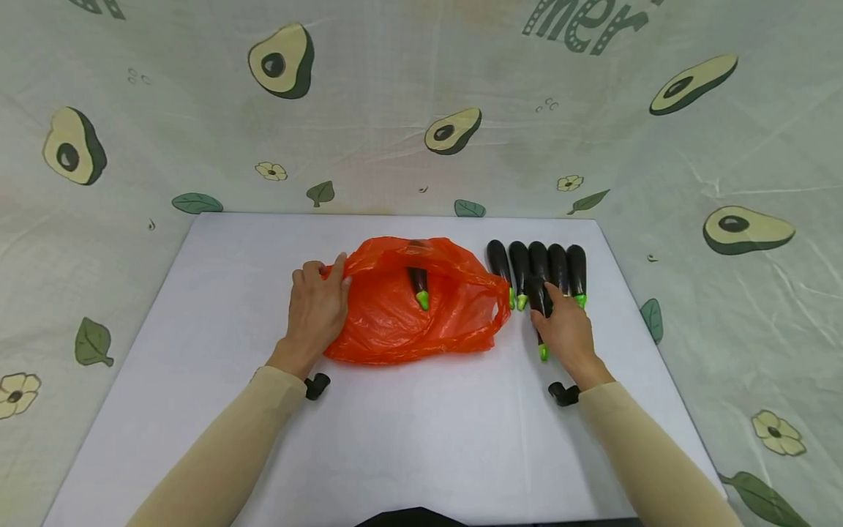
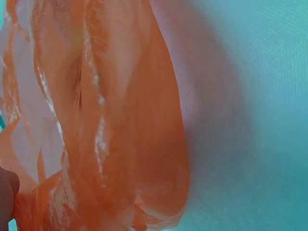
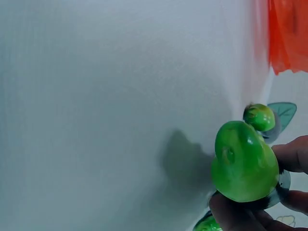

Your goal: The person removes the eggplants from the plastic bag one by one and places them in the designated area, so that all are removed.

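A thin red plastic bag [image 1: 388, 340] lies on the white table with its opening spread. My left hand [image 1: 316, 307] grips the bag's edge on its left side; in the left wrist view the orange-looking film [image 2: 144, 120] hides most of that hand. Inside the bag an eggplant [image 1: 418, 284] shows, green stem toward me. To the right, my right hand [image 1: 568, 331] holds another dark eggplant [image 1: 538, 296] between thumb and fingers. Its green stem end [image 3: 245, 163] faces the right wrist camera. Just beyond it several eggplants [image 1: 498, 260] lie in a row.
The white table [image 1: 421, 446] extends to both sides and in front of the bag. A cloth [image 1: 369, 110] printed with avocados and leaves hangs behind and around it. Each wrist carries a small black camera mount [image 1: 564, 394].
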Available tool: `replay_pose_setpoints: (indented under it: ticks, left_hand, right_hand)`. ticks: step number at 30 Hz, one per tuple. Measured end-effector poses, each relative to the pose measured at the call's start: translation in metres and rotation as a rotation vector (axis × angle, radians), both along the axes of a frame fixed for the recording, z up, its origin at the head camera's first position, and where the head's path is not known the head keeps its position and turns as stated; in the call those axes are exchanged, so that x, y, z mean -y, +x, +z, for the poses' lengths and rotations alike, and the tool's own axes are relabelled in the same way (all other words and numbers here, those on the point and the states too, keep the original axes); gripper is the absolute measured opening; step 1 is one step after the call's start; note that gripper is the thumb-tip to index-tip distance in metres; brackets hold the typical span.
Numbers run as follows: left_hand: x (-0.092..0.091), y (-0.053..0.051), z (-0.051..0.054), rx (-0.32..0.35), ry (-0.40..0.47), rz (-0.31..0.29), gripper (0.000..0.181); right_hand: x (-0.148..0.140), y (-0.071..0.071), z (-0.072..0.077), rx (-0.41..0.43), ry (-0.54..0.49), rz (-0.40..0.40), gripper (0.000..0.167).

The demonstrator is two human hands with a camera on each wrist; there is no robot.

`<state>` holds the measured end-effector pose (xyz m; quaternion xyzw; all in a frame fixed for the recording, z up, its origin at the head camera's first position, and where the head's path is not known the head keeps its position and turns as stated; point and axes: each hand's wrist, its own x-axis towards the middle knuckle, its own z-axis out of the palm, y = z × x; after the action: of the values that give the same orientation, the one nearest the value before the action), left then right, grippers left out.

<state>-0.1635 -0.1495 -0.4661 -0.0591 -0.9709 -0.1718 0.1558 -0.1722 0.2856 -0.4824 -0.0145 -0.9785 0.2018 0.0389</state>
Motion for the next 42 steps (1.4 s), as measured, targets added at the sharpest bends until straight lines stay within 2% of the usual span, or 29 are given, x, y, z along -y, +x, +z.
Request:
replay_pose_setpoints:
  ticks: [10, 23, 31, 37, 42]
  left_hand:
    - [-0.001, -0.001, 0.001, 0.001, -0.003, -0.002, 0.052]
    - [-0.001, -0.001, 0.002, 0.018, 0.009, 0.005, 0.053]
    - [-0.002, 0.000, 0.003, 0.011, 0.016, 0.002, 0.052]
    - [-0.003, 0.001, 0.004, 0.020, 0.015, 0.006, 0.053]
    - [-0.002, 0.000, 0.005, 0.004, 0.001, 0.005, 0.053]
  right_hand:
    - [-0.003, 0.003, -0.007, 0.056, 0.030, -0.005, 0.065]
    - [0.001, 0.005, -0.007, 0.085, 0.079, -0.018, 0.065]
    - [0.008, 0.004, 0.004, 0.013, 0.076, -0.026, 0.062]
    - [0.028, -0.002, 0.024, -0.035, 0.042, -0.016, 0.061]
    - [0.056, -0.002, 0.040, -0.159, -0.017, 0.056, 0.054]
